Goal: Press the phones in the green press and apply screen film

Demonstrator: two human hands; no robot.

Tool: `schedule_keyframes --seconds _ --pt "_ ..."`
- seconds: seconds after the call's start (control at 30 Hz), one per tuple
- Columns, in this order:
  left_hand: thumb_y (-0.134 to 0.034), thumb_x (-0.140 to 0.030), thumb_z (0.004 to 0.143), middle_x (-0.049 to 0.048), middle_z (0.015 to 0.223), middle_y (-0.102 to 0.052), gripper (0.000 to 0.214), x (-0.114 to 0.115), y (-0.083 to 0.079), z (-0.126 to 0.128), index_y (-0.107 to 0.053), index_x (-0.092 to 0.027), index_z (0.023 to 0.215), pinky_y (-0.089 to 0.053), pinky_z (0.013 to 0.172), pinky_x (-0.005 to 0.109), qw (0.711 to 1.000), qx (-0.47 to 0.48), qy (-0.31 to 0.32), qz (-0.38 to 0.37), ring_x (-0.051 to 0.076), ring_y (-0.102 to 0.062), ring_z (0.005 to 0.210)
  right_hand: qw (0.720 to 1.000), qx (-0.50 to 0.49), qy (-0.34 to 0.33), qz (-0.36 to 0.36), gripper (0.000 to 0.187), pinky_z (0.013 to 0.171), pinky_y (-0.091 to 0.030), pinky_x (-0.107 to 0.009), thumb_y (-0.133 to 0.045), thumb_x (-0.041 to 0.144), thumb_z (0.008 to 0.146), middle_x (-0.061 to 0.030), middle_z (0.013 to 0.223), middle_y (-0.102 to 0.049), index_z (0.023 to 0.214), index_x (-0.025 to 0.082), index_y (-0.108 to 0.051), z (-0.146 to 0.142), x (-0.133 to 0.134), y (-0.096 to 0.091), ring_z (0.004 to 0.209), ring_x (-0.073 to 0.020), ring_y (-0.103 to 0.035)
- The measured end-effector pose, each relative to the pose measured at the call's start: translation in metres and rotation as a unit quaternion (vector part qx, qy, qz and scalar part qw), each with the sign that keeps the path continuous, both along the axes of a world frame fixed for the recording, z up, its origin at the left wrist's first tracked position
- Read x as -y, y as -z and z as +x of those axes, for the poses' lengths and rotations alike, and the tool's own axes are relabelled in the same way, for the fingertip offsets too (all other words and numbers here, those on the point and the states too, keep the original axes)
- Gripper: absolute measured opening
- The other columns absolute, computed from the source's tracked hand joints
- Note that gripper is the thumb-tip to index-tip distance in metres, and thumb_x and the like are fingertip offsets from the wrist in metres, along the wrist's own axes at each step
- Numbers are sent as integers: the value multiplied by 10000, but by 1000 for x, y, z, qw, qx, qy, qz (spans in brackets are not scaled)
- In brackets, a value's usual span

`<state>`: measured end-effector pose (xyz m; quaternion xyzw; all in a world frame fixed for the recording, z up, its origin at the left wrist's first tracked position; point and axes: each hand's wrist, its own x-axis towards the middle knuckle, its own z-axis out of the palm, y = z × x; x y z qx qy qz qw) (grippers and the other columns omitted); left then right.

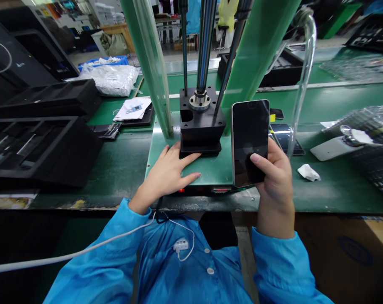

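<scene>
In my right hand [275,171] is a smartphone [250,131], held upright with its dark screen facing me and my thumb resting on the glass. My left hand [169,173] lies with spread fingers on the green base plate [207,171] of a press. Its fingertips reach the lower edge of the black press block [202,137], which sits low on a dark pad. Whether anything lies between block and pad is hidden. Metal rods [206,46] rise from the block between two green uprights.
Black foam trays [49,152] stand at the left, near white papers [133,109] and a bag of white parts [112,80]. To the right are a clear hose [302,84], more phones [286,137], a white bottle [335,147], crumpled tissue [308,172] and a stack of clear plastic trays [375,147].
</scene>
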<state>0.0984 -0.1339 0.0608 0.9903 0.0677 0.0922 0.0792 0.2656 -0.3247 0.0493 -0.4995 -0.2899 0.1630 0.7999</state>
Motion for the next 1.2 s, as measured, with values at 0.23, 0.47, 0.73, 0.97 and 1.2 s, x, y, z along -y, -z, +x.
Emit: schedule_keyframes --seconds 0.23,0.47,0.73,0.97,1.2 --pt "-526 -555 936 129 1525 -411 573 1 -2 -1 -496 -285 1441 -268 1165 627 1000 -3 -3 -11 359 -332 1435 1000 5 6 -6 421 870 -566 -261 -781 243 763 10 1118 -726 1176 271 -709 0 0 0 1026 -186 -678" --pt "-530 -560 932 133 1514 -422 572 1 -1 0 -504 -293 1437 -276 1161 628 1000 -2 -3 -9 360 -346 1424 1000 12 13 -20 439 909 -565 -318 -780 267 767 -22 1147 -714 1198 258 -695 0 1 2 1053 -223 -673" --pt "-527 -563 934 159 1504 -421 579 2 -2 -1 -499 -291 1444 -286 1158 612 1000 -6 -5 1 350 -338 1435 1000 17 5 -5 390 847 -559 -238 -769 224 778 17 1084 -730 1162 271 -716 0 1 2 981 -169 -681" --pt "-533 -561 931 154 1513 -415 583 2 -4 -1 -494 -293 1448 -281 1159 614 1000 -14 -6 -4 347 -325 1442 1000 16 11 -6 409 877 -557 -266 -775 234 768 8 1122 -725 1171 271 -718 0 0 1 1020 -184 -672" --pt "-546 -545 929 165 1497 -427 580 1 -2 -1 -501 -284 1445 -288 1147 626 1000 -1 -1 -7 358 -338 1431 1000 3 -8 1 392 817 -550 -190 -773 222 779 24 1063 -736 1165 269 -722 -1 1 0 935 -136 -675"
